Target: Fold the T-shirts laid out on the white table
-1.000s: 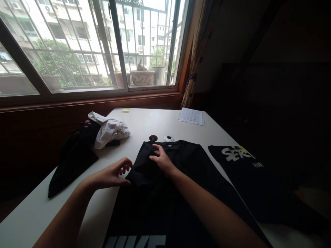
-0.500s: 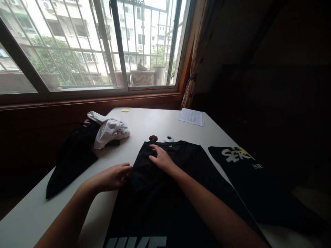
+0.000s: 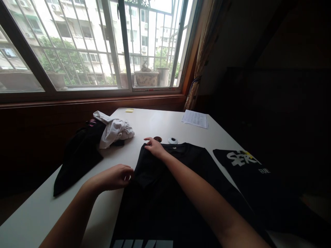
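Observation:
A black T-shirt (image 3: 186, 193) lies spread before me, with its neckline at the far end and pale block print near my body. My left hand (image 3: 119, 176) has its fingers curled and pinched at the shirt's left sleeve edge. Over the far left shoulder of the shirt is my right hand (image 3: 156, 149), palm down. Its thumb and fingers are apart, and the fingertips reach just past the shoulder's edge. The sleeve fabric between the two hands shows a few creases.
The white table (image 3: 155, 120) bears a heap of black clothing (image 3: 77, 151) with a white garment (image 3: 116, 131) on top. A dark printed garment (image 3: 240, 165) lies at right. Beyond the neckline are two small round objects, one white (image 3: 172, 141). Papers (image 3: 195, 119) lie at the far edge.
My right hand has slid left and away from me, from the shirt front to the shoulder's edge. My left hand stays at the sleeve. The whole view has shifted slightly.

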The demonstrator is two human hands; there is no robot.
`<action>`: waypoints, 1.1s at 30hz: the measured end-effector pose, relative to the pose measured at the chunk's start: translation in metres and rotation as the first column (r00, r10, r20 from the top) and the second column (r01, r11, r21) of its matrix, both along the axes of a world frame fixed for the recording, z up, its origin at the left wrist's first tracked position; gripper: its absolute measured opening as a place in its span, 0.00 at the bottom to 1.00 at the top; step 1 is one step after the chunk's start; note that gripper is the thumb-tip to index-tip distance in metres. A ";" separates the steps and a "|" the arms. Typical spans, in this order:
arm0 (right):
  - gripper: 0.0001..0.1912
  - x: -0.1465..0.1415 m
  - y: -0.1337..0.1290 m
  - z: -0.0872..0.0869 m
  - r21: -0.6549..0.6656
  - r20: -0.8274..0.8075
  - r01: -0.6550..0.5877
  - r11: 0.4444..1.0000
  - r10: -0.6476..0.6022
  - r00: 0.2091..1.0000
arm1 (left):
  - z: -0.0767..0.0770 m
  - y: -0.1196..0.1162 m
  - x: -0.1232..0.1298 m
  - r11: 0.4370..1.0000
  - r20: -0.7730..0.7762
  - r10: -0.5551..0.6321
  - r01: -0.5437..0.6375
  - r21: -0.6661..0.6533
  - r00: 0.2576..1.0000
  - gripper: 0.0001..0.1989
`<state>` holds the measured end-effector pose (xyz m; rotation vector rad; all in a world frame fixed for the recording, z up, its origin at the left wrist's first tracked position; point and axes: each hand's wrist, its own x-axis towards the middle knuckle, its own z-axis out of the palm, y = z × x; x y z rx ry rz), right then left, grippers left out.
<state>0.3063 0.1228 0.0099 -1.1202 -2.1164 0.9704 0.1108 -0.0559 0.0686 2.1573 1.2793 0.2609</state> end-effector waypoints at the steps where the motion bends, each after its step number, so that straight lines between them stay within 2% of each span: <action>1: 0.23 -0.003 0.001 -0.002 0.017 0.009 -0.002 1.000 0.001 1.000 | 0.002 0.000 0.000 1.000 -0.010 -0.007 0.007 0.003 1.000 0.08; 5: 0.22 -0.011 0.001 -0.009 0.121 0.072 0.001 0.993 -0.010 0.997 | 0.009 -0.002 0.002 0.999 -0.057 -0.023 0.026 0.041 0.998 0.10; 8: 0.21 -0.013 -0.002 -0.013 0.222 0.134 -0.012 0.975 -0.018 0.991 | 0.005 -0.002 0.005 0.978 -0.073 -0.001 0.016 0.209 0.997 0.10; 11: 0.20 -0.013 -0.004 -0.015 0.307 0.198 -0.032 0.951 -0.031 0.980 | -0.015 0.006 0.010 0.917 -0.070 0.014 0.015 0.398 0.997 0.19; 13: 0.19 -0.011 -0.002 -0.015 0.340 0.239 -0.056 0.939 -0.029 0.970 | -0.034 0.013 0.016 0.887 -0.109 0.030 0.024 0.461 0.994 0.26; 16: 0.19 -0.008 0.007 -0.016 0.365 0.293 -0.105 0.925 -0.007 0.956 | -0.059 0.024 0.023 0.895 -0.218 0.055 0.048 0.444 0.974 0.33; 19: 0.21 -0.004 0.019 -0.016 0.371 0.327 -0.136 0.919 0.007 0.945 | -0.070 0.026 0.025 0.901 -0.285 0.060 0.071 0.428 0.956 0.35; 23: 0.22 -0.003 0.033 -0.018 0.365 0.345 -0.146 0.920 0.013 0.939 | -0.071 0.021 0.025 0.886 -0.307 0.051 0.099 0.452 0.950 0.35; 27: 0.18 -0.005 0.040 -0.021 0.349 0.347 -0.143 0.926 0.014 0.938 | -0.069 0.014 0.032 0.868 -0.312 0.022 0.137 0.478 0.950 0.34; 33: 0.18 -0.003 0.042 -0.021 0.334 0.311 -0.135 0.933 0.026 0.950 | -0.058 0.010 0.062 0.827 -0.276 -0.149 0.273 0.492 0.950 0.30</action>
